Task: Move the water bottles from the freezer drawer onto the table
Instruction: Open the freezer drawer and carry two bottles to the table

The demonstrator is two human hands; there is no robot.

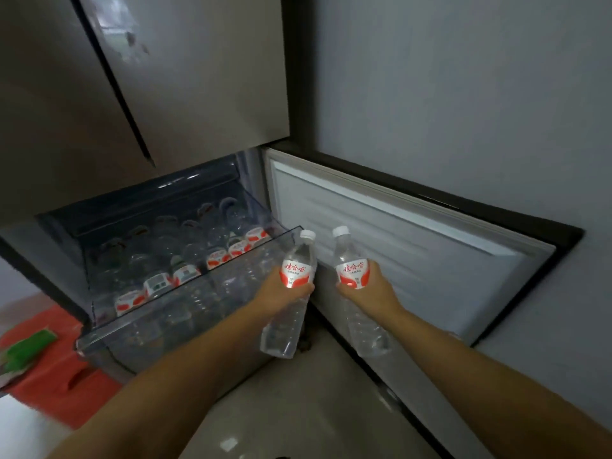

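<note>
The clear freezer drawer (185,329) is pulled out at the lower left, with several water bottles (218,258) with red and white labels lying in a row inside. My left hand (281,294) grips one clear bottle (296,260) round its label, just right of the drawer's front corner. My right hand (367,286) grips a second bottle (351,260) the same way, in front of the open freezer door. Both bottles have white caps that point up and away from me. No table is in view.
The open freezer door (414,246) swings out to the right, its white inner liner facing me. Closed upper fridge doors (185,77) hang above the drawer. A red and green item (49,359) lies on the floor at left. Pale tiled floor (281,409) lies below my arms.
</note>
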